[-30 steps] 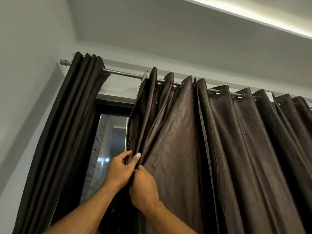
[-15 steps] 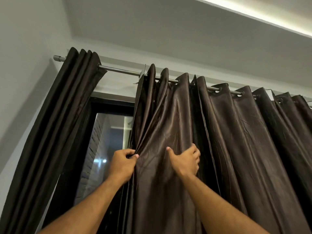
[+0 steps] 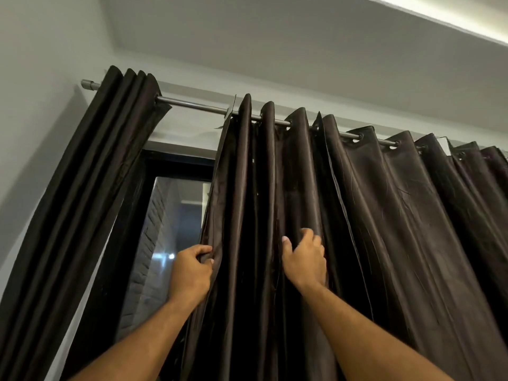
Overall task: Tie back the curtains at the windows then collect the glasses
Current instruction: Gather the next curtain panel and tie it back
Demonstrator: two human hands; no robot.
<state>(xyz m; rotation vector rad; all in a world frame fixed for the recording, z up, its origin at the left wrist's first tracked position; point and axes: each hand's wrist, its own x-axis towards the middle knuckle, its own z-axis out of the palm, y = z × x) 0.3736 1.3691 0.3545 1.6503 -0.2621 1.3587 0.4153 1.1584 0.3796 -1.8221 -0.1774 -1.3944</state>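
A dark brown eyelet curtain (image 3: 384, 221) hangs from a metal rod (image 3: 192, 104) across the window. My left hand (image 3: 191, 273) grips the curtain's left edge, fingers curled round the fabric. My right hand (image 3: 305, 257) grips a fold a little further right, at about the same height. Between my hands the fabric is bunched into narrow pleats. A second dark curtain (image 3: 90, 202) hangs gathered at the far left end of the rod. No glasses are in view.
A black-framed window (image 3: 176, 215) shows in the gap between the two curtains, with a brick wall behind the pane. A grey wall (image 3: 35, 105) stands at the left. The ceiling above has a lit recess (image 3: 453, 20) at the top right.
My right hand left the spot beside my left hand, moved right and took a fold. The folds between my hands have drawn closer into tight pleats.
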